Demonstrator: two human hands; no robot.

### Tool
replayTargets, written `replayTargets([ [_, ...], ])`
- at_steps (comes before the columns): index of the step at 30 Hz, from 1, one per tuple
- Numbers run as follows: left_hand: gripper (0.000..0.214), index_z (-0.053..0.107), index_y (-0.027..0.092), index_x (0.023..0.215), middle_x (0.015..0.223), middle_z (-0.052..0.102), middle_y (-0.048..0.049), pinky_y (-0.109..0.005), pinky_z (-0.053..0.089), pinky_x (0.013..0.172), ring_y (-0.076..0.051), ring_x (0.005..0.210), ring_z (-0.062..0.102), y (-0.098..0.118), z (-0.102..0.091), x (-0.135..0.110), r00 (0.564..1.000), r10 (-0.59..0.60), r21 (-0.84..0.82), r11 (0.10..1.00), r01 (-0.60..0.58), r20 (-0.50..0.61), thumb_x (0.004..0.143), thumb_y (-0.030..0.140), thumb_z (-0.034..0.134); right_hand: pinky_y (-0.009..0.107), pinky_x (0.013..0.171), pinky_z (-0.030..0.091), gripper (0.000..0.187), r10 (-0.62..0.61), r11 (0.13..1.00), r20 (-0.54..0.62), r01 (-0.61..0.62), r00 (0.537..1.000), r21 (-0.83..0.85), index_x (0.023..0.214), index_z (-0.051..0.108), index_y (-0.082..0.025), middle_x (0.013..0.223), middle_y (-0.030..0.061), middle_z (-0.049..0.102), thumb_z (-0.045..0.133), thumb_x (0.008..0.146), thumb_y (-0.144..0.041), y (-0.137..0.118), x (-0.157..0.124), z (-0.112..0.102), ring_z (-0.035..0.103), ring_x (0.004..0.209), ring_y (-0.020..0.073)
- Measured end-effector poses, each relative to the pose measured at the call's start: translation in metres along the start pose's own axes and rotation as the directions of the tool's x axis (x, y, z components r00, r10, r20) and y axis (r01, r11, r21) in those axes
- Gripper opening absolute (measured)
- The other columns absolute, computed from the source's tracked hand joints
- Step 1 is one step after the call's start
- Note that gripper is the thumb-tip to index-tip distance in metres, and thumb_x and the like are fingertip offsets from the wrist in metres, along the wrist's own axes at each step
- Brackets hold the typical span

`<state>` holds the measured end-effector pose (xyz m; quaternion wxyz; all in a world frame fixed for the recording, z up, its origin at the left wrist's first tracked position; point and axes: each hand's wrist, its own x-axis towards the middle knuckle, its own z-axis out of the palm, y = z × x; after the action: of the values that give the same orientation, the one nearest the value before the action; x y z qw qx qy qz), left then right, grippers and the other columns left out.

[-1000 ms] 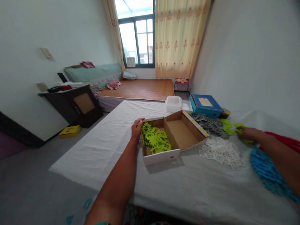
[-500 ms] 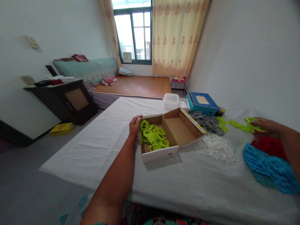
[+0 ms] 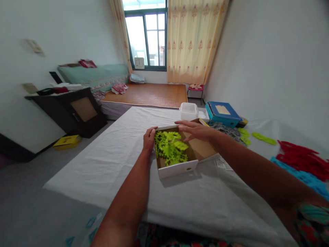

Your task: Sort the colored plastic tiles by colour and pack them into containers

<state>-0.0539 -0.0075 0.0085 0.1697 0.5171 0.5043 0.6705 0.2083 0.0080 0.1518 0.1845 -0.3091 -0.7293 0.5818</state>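
Note:
An open cardboard box (image 3: 177, 170) with a white outside and a brown inside sits on the white-covered table. Lime-green plastic pieces (image 3: 169, 151) are heaped in its left half; the topmost ones are blurred. My left hand (image 3: 149, 139) grips the box's left rim near the far corner. Over the middle of the box, my right hand (image 3: 195, 130) is stretched out with its fingers apart and nothing in them. My right forearm covers part of the flipped-back lid and most of the white pieces (image 3: 223, 162).
Grey pieces (image 3: 227, 132), green pieces (image 3: 263, 138), red pieces (image 3: 300, 157) and blue pieces (image 3: 300, 175) lie on the right. Farther back stand a blue box (image 3: 222, 113) and a translucent container (image 3: 189, 111). A yellow box (image 3: 67, 142) is on the floor.
My right hand has come left from the far-right pieces, where it had green pieces, to above the box. More green pieces now top the heap. My left hand stays on the rim.

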Motion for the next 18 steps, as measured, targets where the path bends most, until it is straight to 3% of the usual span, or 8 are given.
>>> replayTargets([
  [2, 0.036, 0.071, 0.016, 0.105, 0.110, 0.070, -0.0093, -0.037, 0.044, 0.099, -0.022, 0.108, 0.061, 0.001, 0.000, 0.000, 1.000, 0.003, -0.002, 1.000, -0.003, -0.001, 0.088, 0.041, 0.051, 0.044, 0.089, 0.057, 0.048, -0.054, 0.996, 0.003, 0.054, 0.999, -0.074, 0.132, 0.055, -0.038, 0.149, -0.0009, 0.042, 0.057, 0.087, -0.056, -0.004, 0.001, 0.006, 0.034, 0.138, 0.0305],
  [5, 0.036, 0.071, 0.015, 0.104, 0.109, 0.070, -0.0095, -0.037, 0.044, 0.099, -0.022, 0.108, 0.061, 0.003, 0.000, 0.000, 1.000, -0.007, 0.006, 1.000, 0.007, -0.004, 0.088, 0.041, 0.051, 0.047, 0.096, 0.052, 0.045, -0.090, 0.984, -0.025, 0.085, 0.996, -0.159, 0.129, 0.058, -0.037, 0.143, 0.0003, 0.049, 0.055, 0.089, -0.057, 0.001, -0.013, -0.010, 0.040, 0.135, 0.0296],
  [8, 0.038, 0.071, 0.015, 0.104, 0.110, 0.070, -0.0094, -0.036, 0.044, 0.099, -0.022, 0.108, 0.061, 0.004, 0.000, 0.002, 1.000, -0.020, 0.027, 0.999, 0.020, 0.000, 0.087, 0.042, 0.051, 0.049, 0.098, 0.051, 0.043, -0.064, 0.975, -0.120, 0.037, 0.991, -0.217, 0.125, 0.062, -0.037, 0.141, -0.0005, 0.052, 0.057, 0.087, -0.056, 0.018, -0.036, -0.046, 0.044, 0.132, 0.0302],
  [11, 0.039, 0.071, 0.015, 0.105, 0.111, 0.070, -0.0093, -0.037, 0.044, 0.099, -0.023, 0.109, 0.061, 0.006, -0.001, 0.002, 0.999, -0.034, 0.045, 0.998, 0.033, 0.011, 0.086, 0.044, 0.051, 0.049, 0.097, 0.051, 0.042, -0.031, 0.973, -0.317, -0.043, 0.948, -0.225, 0.122, 0.063, -0.035, 0.139, -0.0006, 0.054, 0.060, 0.085, -0.054, 0.039, -0.064, -0.103, 0.046, 0.130, 0.0307],
  [13, 0.041, 0.071, 0.015, 0.105, 0.110, 0.070, -0.0094, -0.037, 0.045, 0.098, -0.024, 0.107, 0.061, 0.008, -0.001, 0.003, 0.998, -0.056, 0.048, 0.997, 0.055, 0.008, 0.085, 0.045, 0.052, 0.047, 0.096, 0.052, 0.042, -0.020, 0.979, -0.488, -0.083, 0.872, -0.187, 0.122, 0.063, -0.032, 0.137, 0.0019, 0.056, 0.060, 0.084, -0.051, 0.052, -0.087, -0.151, 0.049, 0.128, 0.0296],
  [16, 0.043, 0.071, 0.015, 0.107, 0.110, 0.070, -0.0088, -0.038, 0.047, 0.095, -0.024, 0.105, 0.062, 0.008, -0.002, 0.004, 0.993, -0.114, 0.043, 0.993, 0.114, -0.010, 0.083, 0.047, 0.054, 0.045, 0.094, 0.053, 0.043, -0.019, 0.975, -0.730, -0.148, 0.684, -0.164, 0.125, 0.059, -0.027, 0.137, 0.0070, 0.056, 0.059, 0.085, -0.044, 0.073, -0.128, -0.224, 0.052, 0.125, 0.0280],
  [18, 0.045, 0.070, 0.015, 0.109, 0.110, 0.070, -0.0084, -0.038, 0.047, 0.093, -0.025, 0.104, 0.062, 0.009, -0.002, 0.006, 0.989, -0.146, 0.046, 0.988, 0.146, -0.013, 0.083, 0.048, 0.054, 0.046, 0.094, 0.053, 0.046, -0.002, 0.938, -0.824, -0.284, 0.567, -0.198, 0.128, 0.057, -0.024, 0.138, 0.0109, 0.055, 0.057, 0.085, -0.041, 0.091, -0.154, -0.261, 0.053, 0.123, 0.0288],
])
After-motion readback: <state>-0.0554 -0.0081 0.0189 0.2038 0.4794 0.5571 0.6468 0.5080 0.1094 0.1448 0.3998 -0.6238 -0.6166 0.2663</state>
